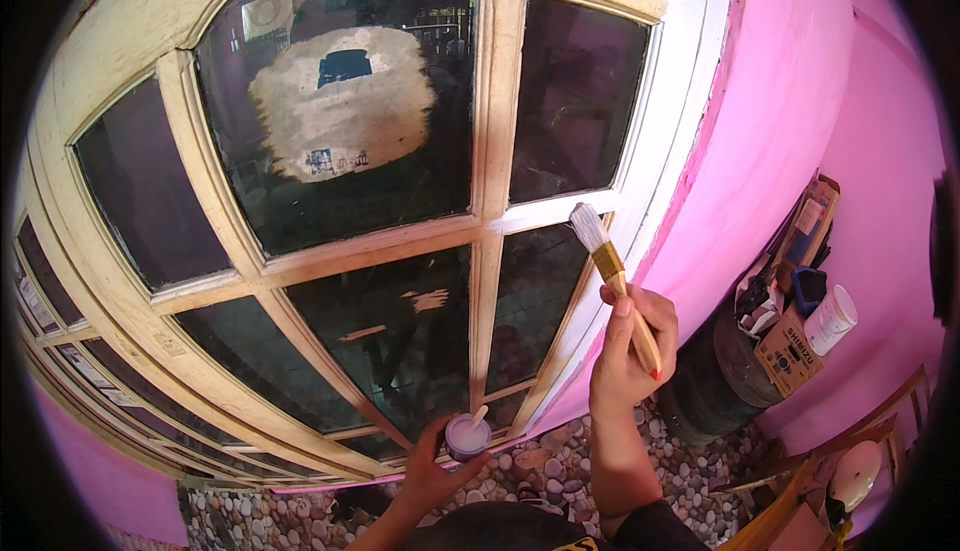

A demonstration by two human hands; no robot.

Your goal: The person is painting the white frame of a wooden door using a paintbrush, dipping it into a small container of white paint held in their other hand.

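My right hand [638, 346] is closed around the wooden handle of a paintbrush [606, 259]. Its bristles, coated with white, point up and left against or very near the right end of a white-painted crossbar [545, 213] on the window frame; exact contact I cannot tell. Lower down, my left hand [432, 476] grips a small cup [470, 449] of whitish paint with a light stick standing in it. The frame [350, 251] is mostly bare cream-coloured wood around dark glass panes, while its right upright [672, 81] is white.
A torn paper patch [345, 101] sticks to the large upper pane. Pink wall [760, 101] borders the frame. At right, a dark barrel [715, 381] stands by a cardboard box [790, 354] and a white bucket [832, 319]. Wooden furniture [800, 491] is at lower right, above pebble-patterned flooring [560, 461].
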